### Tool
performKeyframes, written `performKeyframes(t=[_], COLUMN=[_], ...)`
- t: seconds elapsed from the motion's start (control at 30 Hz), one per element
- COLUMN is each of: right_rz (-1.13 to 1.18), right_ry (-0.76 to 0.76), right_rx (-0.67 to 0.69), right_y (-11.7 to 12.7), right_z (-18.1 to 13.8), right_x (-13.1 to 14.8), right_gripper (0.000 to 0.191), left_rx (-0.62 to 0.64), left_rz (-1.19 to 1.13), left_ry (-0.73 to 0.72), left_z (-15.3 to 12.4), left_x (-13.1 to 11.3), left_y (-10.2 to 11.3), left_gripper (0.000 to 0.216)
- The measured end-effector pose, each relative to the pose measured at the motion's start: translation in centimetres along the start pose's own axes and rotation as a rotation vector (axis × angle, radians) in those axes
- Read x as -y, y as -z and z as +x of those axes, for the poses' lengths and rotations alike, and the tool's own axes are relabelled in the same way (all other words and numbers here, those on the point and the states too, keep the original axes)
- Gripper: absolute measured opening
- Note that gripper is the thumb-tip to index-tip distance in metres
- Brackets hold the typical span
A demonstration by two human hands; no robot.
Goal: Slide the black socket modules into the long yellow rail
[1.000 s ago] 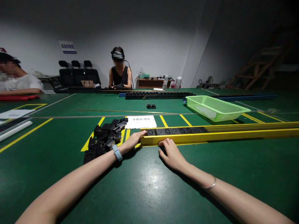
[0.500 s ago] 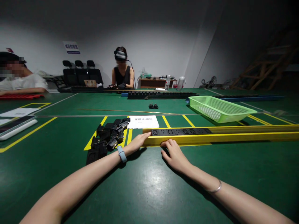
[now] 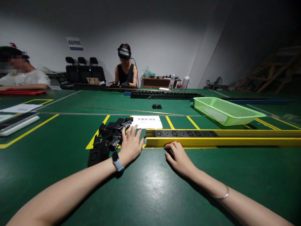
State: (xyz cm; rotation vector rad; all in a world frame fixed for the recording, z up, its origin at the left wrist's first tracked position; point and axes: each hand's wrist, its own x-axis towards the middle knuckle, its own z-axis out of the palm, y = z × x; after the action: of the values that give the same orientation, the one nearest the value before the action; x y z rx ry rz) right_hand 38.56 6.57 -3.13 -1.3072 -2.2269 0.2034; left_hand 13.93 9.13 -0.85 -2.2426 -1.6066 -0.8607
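My left hand (image 3: 131, 146) hovers or rests, I cannot tell which, between a heap of black socket modules (image 3: 107, 133) and the left end of a yellow rail (image 3: 225, 142). Its fingers are spread and nothing shows in them. Inside the rail's channel sits a row of black socket modules (image 3: 185, 133), starting a little in from that end. My right hand (image 3: 178, 157) lies by the rail's near wall, fingertips against it, thumb apart and no object in its grasp.
A printed paper label (image 3: 147, 122) lies behind the rail. To the right stands a light green basket (image 3: 225, 111). Two small black parts (image 3: 156, 106) and a thin rod (image 3: 127, 110) lie farther back. A co-worker (image 3: 127, 70) sits opposite; another person (image 3: 23, 75) is at left.
My left hand has come off the rail's end and moved left toward the heap, its fingers spreading. My right hand has stayed at the rail's near wall. The view has shifted slightly.
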Motion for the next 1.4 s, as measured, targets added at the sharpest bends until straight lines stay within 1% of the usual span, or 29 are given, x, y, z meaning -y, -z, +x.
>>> performKeyframes(t=[0.07, 0.17, 0.33, 0.4, 0.5, 0.6, 0.7, 0.77, 0.83, 0.93, 1.0, 1.17, 1.27, 1.4], right_rz=[0.002, 0.003, -0.002, -0.001, 0.0, -0.002, -0.008, -0.012, -0.016, -0.021, -0.022, -0.013, -0.016, -0.018], right_ry=[-0.004, -0.006, 0.001, 0.004, 0.005, 0.006, 0.01, 0.01, 0.007, 0.007, 0.012, 0.021, 0.015, 0.009], right_rx=[0.003, 0.004, -0.006, -0.007, -0.008, -0.012, -0.015, -0.013, -0.009, -0.004, -0.009, -0.021, -0.017, -0.007], right_y=[0.0, 0.0, 0.0, 0.1, 0.1, 0.2, 0.1, 0.1, 0.1, 0.1, 0.1, 0.1, 0.1, 0.1], right_z=[0.0, 0.0, 0.0, 0.0, 0.0, 0.0, 0.0, 0.0, 0.0, -0.1, -0.1, 0.0, 0.0, -0.1], right_x=[0.0, 0.1, 0.1, 0.2, 0.2, 0.2, 0.2, 0.2, 0.2, 0.2, 0.2, 0.2, 0.2, 0.2], right_gripper=[0.015, 0.015, 0.015, 0.015, 0.015, 0.016, 0.016, 0.016, 0.016, 0.016, 0.017, 0.017, 0.017, 0.017], left_rx=[0.026, 0.068, 0.102, 0.093, 0.076, 0.098, 0.107, 0.1, 0.105, 0.158, 0.193, 0.217, 0.199, 0.104], left_rz=[0.091, 0.141, 0.166, 0.176, 0.172, 0.113, -0.005, -0.124, -0.256, -0.412, -0.476, -0.55, -0.566, -0.604], left_ry=[0.013, 0.005, -0.139, -0.156, -0.086, -0.043, -0.069, -0.066, -0.018, 0.093, 0.13, 0.139, 0.181, 0.309], left_z=[-0.3, -0.4, 0.0, 0.0, -0.1, -0.2, -0.2, -0.2, 0.0, 0.4, 0.6, 0.9, 1.1, 1.3], left_x=[-0.1, -0.1, -0.3, -0.5, -0.5, -0.3, 0.2, 0.6, 1.0, 1.6, 1.9, 2.2, 2.3, 2.8], left_y=[-0.4, -0.8, -0.3, -0.1, -0.2, -0.6, -1.2, -1.6, -2.0, -2.5, -2.7, -2.8, -2.8, -3.0], left_gripper=[0.043, 0.046, 0.046, 0.046, 0.049, 0.051, 0.051, 0.052, 0.055, 0.06, 0.06, 0.057, 0.051, 0.045])
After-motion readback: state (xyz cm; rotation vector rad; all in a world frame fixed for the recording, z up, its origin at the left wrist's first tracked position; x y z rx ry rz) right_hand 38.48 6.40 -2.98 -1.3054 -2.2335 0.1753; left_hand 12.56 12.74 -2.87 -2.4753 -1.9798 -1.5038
